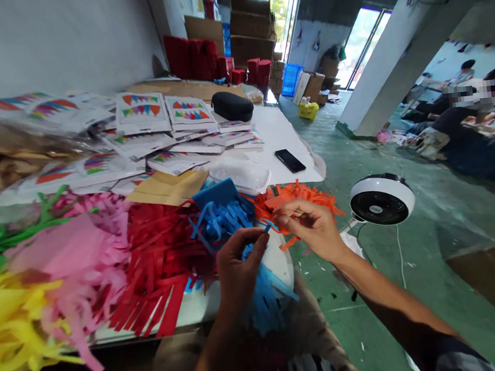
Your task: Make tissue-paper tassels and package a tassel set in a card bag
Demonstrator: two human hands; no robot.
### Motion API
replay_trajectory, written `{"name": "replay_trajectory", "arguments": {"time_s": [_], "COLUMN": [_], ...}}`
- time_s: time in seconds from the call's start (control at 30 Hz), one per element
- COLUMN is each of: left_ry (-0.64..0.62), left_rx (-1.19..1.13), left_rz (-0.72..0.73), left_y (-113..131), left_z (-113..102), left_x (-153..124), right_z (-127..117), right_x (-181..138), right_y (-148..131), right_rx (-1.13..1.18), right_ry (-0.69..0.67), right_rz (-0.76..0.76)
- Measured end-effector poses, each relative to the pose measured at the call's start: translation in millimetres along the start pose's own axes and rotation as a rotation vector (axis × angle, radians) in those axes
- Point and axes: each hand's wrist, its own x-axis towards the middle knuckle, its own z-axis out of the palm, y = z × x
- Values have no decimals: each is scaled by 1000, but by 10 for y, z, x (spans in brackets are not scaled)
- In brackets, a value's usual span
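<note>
My left hand (238,268) is closed in a pinch on a thin blue paper strip (268,228), just above the pile of blue fringed paper (224,214). My right hand (310,226) is also pinched, its fingertips meeting the left hand's at the same blue strip, in front of the orange fringed paper (301,195). Red fringed paper (159,264) lies left of the blue pile. Pink fringe (83,254), yellow fringe (11,330) and green strips (11,237) follow further left on the white table (277,133).
Packets of printed bunting (142,111) cover the table's back, with a black case (232,106), a phone (289,160) and a clear plastic lid (242,174). A white fan (381,199) stands on the green floor at right. Cardboard boxes (252,27) and seated people (464,124) are beyond.
</note>
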Motion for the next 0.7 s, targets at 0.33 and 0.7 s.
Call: {"name": "replay_trajectory", "arguments": {"time_s": [0.33, 0.7], "left_ry": [-66, -160], "left_rx": [42, 160], "left_rz": [26, 93], "left_y": [-9, 56], "left_z": [50, 37], "left_x": [-46, -46], "right_z": [-47, -67], "right_x": [-135, -189], "right_y": [-104, -126], "right_rx": [-158, -294], "right_ry": [-55, -123], "right_rz": [-65, -99]}}
